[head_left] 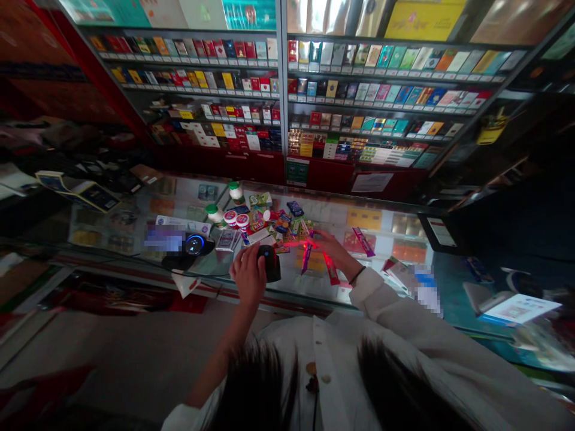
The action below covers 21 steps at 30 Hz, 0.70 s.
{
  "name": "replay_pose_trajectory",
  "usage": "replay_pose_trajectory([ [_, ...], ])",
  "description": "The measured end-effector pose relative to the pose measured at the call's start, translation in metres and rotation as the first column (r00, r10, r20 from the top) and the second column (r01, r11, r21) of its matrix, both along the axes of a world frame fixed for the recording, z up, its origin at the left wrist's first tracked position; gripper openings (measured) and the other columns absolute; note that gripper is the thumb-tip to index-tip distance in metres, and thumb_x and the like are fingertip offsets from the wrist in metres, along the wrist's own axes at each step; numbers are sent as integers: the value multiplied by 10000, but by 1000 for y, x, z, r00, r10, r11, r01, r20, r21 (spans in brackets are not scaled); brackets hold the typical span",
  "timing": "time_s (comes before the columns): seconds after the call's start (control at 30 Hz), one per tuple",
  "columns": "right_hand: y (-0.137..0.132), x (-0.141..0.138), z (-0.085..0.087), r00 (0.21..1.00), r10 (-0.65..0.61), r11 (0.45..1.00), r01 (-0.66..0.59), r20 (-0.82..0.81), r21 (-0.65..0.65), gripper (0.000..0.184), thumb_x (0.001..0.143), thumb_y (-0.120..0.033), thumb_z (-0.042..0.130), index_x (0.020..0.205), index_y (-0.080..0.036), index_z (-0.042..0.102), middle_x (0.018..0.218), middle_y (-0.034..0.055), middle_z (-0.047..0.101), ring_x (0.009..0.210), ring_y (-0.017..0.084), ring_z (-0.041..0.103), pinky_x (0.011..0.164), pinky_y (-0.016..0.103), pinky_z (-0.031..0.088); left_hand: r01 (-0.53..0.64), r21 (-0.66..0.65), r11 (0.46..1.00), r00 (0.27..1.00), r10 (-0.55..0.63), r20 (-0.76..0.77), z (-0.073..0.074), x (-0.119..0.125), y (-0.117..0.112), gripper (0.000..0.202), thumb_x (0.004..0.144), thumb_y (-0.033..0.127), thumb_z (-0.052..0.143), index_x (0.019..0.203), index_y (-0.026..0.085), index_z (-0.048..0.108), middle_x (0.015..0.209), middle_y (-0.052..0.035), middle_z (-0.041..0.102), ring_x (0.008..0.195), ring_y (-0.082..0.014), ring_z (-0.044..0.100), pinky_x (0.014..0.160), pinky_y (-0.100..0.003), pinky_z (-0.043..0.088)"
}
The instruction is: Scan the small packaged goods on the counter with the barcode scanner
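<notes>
Grip of the left hand [248, 274] is clenched round a black scanner [270, 263] above the glass bench [341, 211]; the right hand [327, 245] pinches a slim purple packet [307, 257] lying there in red light.

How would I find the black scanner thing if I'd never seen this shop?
Find the glass counter below the wall of shelves. At its near edge, the left hand grips the scanner. It is black among colourful packets, and red light shines ahead of it, unlike the blue-lit gadget further left.
</notes>
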State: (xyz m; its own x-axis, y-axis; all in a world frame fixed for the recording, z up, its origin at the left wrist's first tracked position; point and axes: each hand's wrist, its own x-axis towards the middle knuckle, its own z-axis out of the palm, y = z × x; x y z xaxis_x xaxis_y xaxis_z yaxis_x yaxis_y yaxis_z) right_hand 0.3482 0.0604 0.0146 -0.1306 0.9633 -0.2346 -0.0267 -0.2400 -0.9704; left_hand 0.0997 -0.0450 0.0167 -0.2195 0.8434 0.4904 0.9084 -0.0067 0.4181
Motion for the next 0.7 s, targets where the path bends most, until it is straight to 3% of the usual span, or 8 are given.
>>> replay_pose_trajectory([
  [0.13,7,-10,1,999,24,999,-23,45,-32,498,651,-482,850,1034,-228,659,974,18,761,925,205,701,836,344,538,-89,-64,994,996,90,10,-6,-16,6,466,1079,370,351,1445,191,577,1385,-134,677,1372,-306,503,1084,-473,338],
  [0.33,20,-24,-6,995,44,999,-42,92,-27,518,617,-482,860,986,-216,611,846,10,743,836,202,685,802,346,511,-62,-103,993,997,65,31,-10,-17,5,451,1085,354,322,1385,208,627,1339,-123,708,1351,-293,526,1065,-480,356],
  [0.7,39,-39,-15,986,71,985,-94,154,145,474,642,-561,829,906,-216,639,834,15,723,837,206,673,815,363,528,-37,-112,993,998,41,39,-9,-18,6,462,1088,348,295,1342,192,648,1290,-124,730,1326,-282,548,1053,-466,359],
])
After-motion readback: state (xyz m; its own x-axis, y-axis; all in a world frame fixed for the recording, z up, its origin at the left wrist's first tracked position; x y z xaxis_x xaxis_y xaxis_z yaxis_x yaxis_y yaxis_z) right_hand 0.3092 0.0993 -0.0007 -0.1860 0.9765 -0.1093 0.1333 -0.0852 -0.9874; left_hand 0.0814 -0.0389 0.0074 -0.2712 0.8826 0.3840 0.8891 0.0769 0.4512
